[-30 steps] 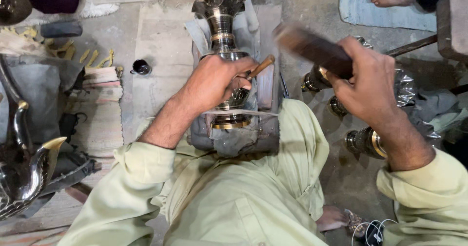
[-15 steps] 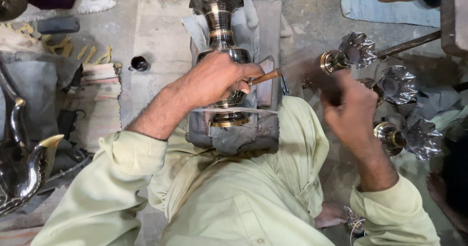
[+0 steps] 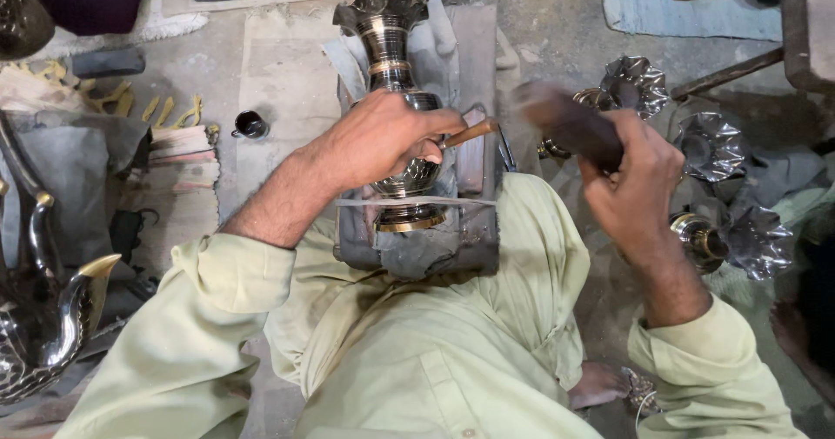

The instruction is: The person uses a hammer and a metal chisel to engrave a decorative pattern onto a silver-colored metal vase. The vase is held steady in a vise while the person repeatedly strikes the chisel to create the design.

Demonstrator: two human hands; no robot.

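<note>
The left hand [image 3: 383, 139] is curling over the belly of a dark metal vase [image 3: 393, 83], its fingers pinching a thin wooden-handled tool [image 3: 468, 133] against the vase's side. The right hand [image 3: 628, 185] is closing in a fist around a dark mallet [image 3: 570, 128], whose head is showing blurred, raised near the tool's butt end.

The vase is lying lengthwise on a grey padded block [image 3: 417, 230] at the middle of the concrete floor [image 3: 287, 74], its brass-ringed foot toward the person's lap and its scalloped mouth toward the floor's far edge. It is looking black and polished, with bright gold bands at neck and foot.

Along the floor's right edge, more fluted metal vases [image 3: 722, 196] are lying in a cluster. Toward the left edge, a small black cup [image 3: 250, 124] is standing, and a spouted metal pitcher [image 3: 52, 326] is resting in the near left corner. I am seeing no readable packages or signs.
</note>
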